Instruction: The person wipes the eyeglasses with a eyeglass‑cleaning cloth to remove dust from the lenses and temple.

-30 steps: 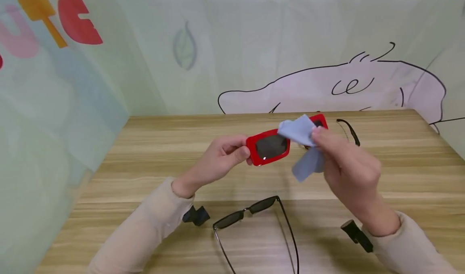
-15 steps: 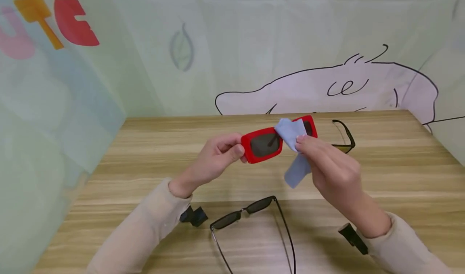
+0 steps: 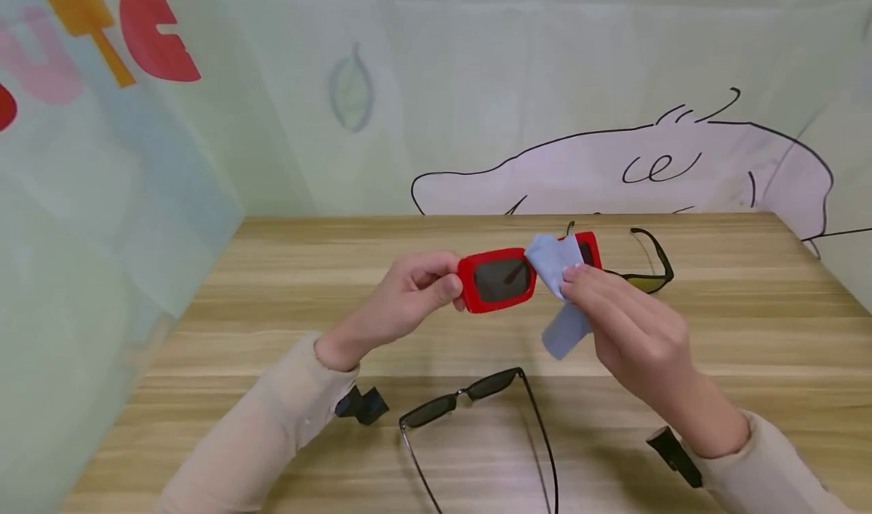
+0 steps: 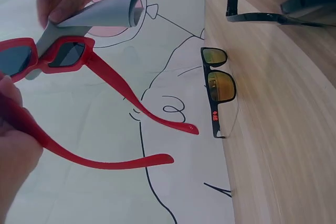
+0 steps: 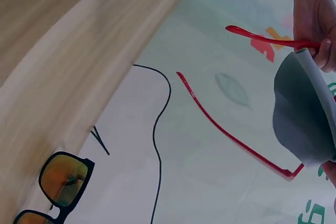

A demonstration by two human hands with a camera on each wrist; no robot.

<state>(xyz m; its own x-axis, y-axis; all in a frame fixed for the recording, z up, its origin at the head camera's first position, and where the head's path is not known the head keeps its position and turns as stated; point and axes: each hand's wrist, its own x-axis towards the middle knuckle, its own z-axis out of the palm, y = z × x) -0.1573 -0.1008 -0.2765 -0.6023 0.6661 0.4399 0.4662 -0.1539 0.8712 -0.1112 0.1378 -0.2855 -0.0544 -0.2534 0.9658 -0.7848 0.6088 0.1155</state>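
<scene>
Nearest, a pair of black-framed sunglasses with dark lenses (image 3: 492, 385) lies on the pale wood-grain table (image 3: 306, 272), its thin arms pointing toward the person and running out of the head view. Beyond it, the person's left hand (image 3: 398, 302) pinches the left end of a pair of bright red, thick-framed rectangular sunglasses (image 3: 502, 281) between thumb and fingers. The red pair is held above the table; its long axis runs left to right, the right end tilted upward. Its front faces the person, and both red arms are unfolded, extending away behind it. The right hand (image 3: 640, 332) pinches a soft light-blue cloth (image 3: 553, 260), which lies over the bridge and part of the right-hand lens, a loose end hanging below. Farther back, black-framed glasses with yellow-orange lenses (image 3: 647, 282) rest on the table, arms toward the pale green printed backdrop (image 3: 443, 82).
</scene>
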